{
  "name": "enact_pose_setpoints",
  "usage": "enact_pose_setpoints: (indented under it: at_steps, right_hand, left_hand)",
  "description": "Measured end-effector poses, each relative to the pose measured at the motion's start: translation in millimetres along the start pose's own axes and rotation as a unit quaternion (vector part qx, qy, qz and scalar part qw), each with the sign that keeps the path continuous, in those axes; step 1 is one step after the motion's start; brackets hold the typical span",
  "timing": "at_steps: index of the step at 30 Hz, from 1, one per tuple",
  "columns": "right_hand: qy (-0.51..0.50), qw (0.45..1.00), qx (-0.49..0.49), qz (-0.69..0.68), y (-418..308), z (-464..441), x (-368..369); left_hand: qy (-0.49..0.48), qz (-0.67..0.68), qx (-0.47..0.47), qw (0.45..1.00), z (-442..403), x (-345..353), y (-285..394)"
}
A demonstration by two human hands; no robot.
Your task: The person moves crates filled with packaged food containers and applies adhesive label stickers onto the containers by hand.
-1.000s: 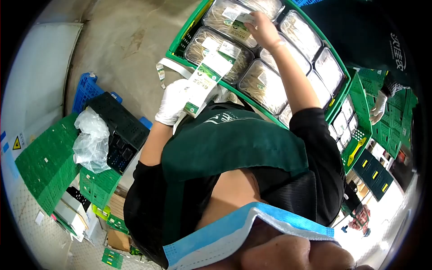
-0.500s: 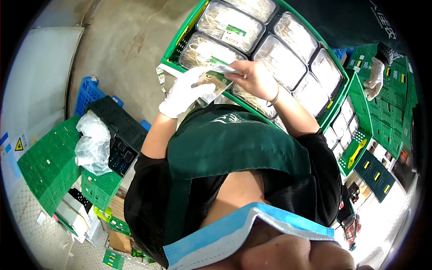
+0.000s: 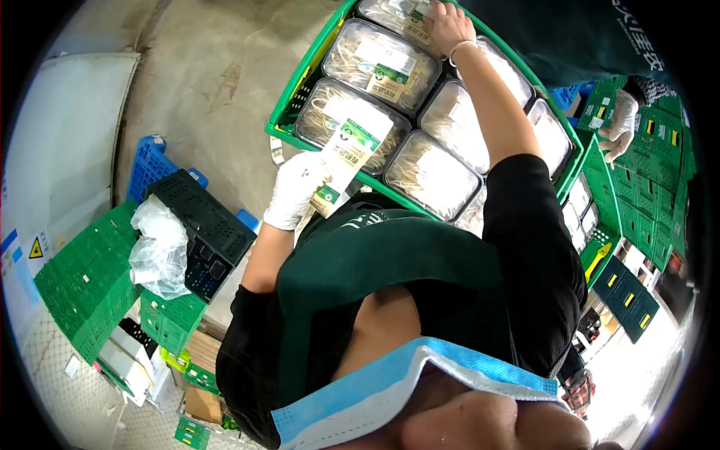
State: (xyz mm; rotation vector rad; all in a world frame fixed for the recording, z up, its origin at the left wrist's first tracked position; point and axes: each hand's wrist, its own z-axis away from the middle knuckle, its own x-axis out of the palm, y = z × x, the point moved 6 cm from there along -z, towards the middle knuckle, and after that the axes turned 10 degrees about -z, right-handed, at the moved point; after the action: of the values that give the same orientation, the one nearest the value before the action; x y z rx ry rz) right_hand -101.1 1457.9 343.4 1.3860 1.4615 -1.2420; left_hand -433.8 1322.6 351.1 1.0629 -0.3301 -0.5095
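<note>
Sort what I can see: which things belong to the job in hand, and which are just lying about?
In use:
labels in the gloved left hand
packs, one touched by the right hand
green crate around them

Seemingly just lying about:
plastic bag
black crate
blue crate

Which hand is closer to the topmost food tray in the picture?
Right. The right hand is at the tray, over its label. The left hand is farther off, holding a label strip by the green crate's near edge.
</note>
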Motion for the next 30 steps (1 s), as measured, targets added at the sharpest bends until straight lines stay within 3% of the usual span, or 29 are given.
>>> enact_pose_setpoints:
  at_steps: [3, 4, 5, 7, 8, 9, 11, 12, 14, 15, 16, 17, 18, 19, 20, 21, 23, 24, 25, 26, 28, 30]
  right_hand:
    - [0.136, 0.99, -0.011, 0.034, -22, 27, -43]
    - [0.011, 0.969, 0.046, -0.241, -23, 47, -42]
    - [-0.115, 0.857, 0.096, -0.493, -40, 76, -48]
    - [-0.278, 0.792, -0.018, -0.543, -91, 122, -96]
    - [-0.234, 0.832, -0.019, -0.502, -95, 137, -113]
    - [-0.19, 0.868, -0.017, -0.458, -94, 147, -126]
    - [-0.16, 0.88, -0.021, -0.446, -84, 167, -129]
    - [-0.162, 0.881, -0.02, -0.444, -84, 177, -135]
    - [-0.128, 0.867, 0.029, -0.481, -81, 198, -139]
    - [-0.101, 0.851, 0.076, -0.511, -75, 206, -142]
    - [-0.109, 0.893, 0.066, -0.431, -67, 211, -150]
    - [-0.044, 0.904, -0.011, -0.426, -56, 212, -161]
    - [-0.055, 0.924, 0.007, -0.379, -40, 208, -165]
    - [-0.109, 0.964, 0.072, -0.233, -11, 200, -153]
    - [0.032, 0.949, 0.039, -0.313, 36, 190, -138]
    - [-0.077, 0.969, 0.05, -0.228, 62, 166, -139]
    - [0.06, 0.984, -0.037, -0.162, 107, 143, -120]
    - [0.06, 0.983, -0.04, -0.168, 124, 141, -95]
    - [0.035, 0.996, -0.012, -0.085, 141, 143, -63]
    - [0.01, 1.0, 0.017, 0.0, 137, 142, -57]
    - [0.046, 0.997, 0.049, 0.026, 130, 152, -62]
    - [0.118, 0.991, 0.048, 0.033, 108, 167, -91]
  left_hand:
    - [0.016, 0.051, 0.019, 0.998, 1, 14, 9]
    - [0.003, 0.091, 0.034, 0.995, 0, 22, 15]
    - [0.0, 0.091, 0.037, 0.995, -2, 29, 21]
    - [0.011, -0.046, 0.126, 0.991, -5, 45, 40]
    - [-0.04, -0.023, 0.035, 0.998, -7, 52, 28]
    - [-0.079, -0.122, 0.028, 0.989, -9, 57, 29]
    - [-0.207, -0.262, 0.021, 0.942, -18, 84, 39]
    - [-0.132, -0.081, 0.074, 0.985, -13, 103, 61]
    - [-0.064, -0.056, 0.131, 0.988, -9, 132, 79]
    - [-0.048, -0.131, 0.126, 0.982, -10, 135, 69]
    - [-0.063, -0.126, 0.091, 0.986, -8, 142, 61]
    - [-0.068, -0.207, 0.013, 0.976, -10, 150, 47]
    - [-0.076, -0.228, 0.107, 0.965, -4, 159, 58]
    - [-0.083, -0.247, 0.2, 0.944, 4, 167, 68]
    - [-0.083, -0.25, 0.2, 0.944, 3, 167, 65]
    - [-0.086, -0.375, 0.256, 0.886, 4, 168, 63]
    - [-0.078, -0.535, 0.365, 0.758, 9, 167, 63]
    - [-0.084, -0.47, 0.289, 0.83, 4, 155, 46]
    - [-0.088, -0.398, 0.21, 0.889, 1, 146, 28]
    - [-0.084, -0.401, 0.207, 0.889, 7, 147, 31]
    - [-0.072, -0.274, 0.049, 0.958, 18, 141, 24]
    - [-0.06, -0.274, 0.085, 0.956, 22, 142, 14]
